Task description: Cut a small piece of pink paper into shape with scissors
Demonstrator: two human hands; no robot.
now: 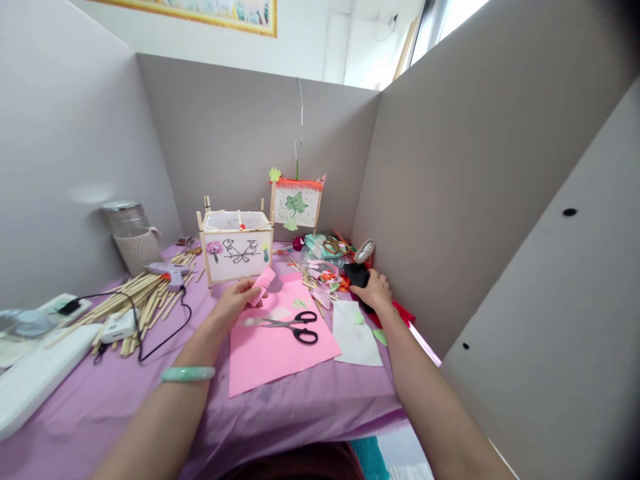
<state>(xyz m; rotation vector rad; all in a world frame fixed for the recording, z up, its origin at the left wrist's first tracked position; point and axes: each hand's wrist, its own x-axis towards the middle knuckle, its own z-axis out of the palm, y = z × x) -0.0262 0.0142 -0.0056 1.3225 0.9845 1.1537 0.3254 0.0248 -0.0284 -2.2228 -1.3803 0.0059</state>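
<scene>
My left hand [243,293] pinches a small pink piece of paper [264,283] between thumb and fingers, just in front of a stick-framed lantern box [239,257] with birds and flowers drawn on its side. At the right wall, my right hand [374,291] grips the edge of a black phone-like slab [357,274]; some of its fingers are hidden. Between my arms lies a large pink sheet [280,363]. Scissors [295,327] with black handles rest on it, blades spread. Beside it is a white sheet [353,333] with green scraps.
A glue gun [173,272] and its cord lie on a pile of wooden sticks [145,297] at left, near a jar [131,237]. Behind, a second lantern [296,203] hangs from a wire. Paper scraps [325,273] clutter the back right. Grey partitions [260,127] enclose the table.
</scene>
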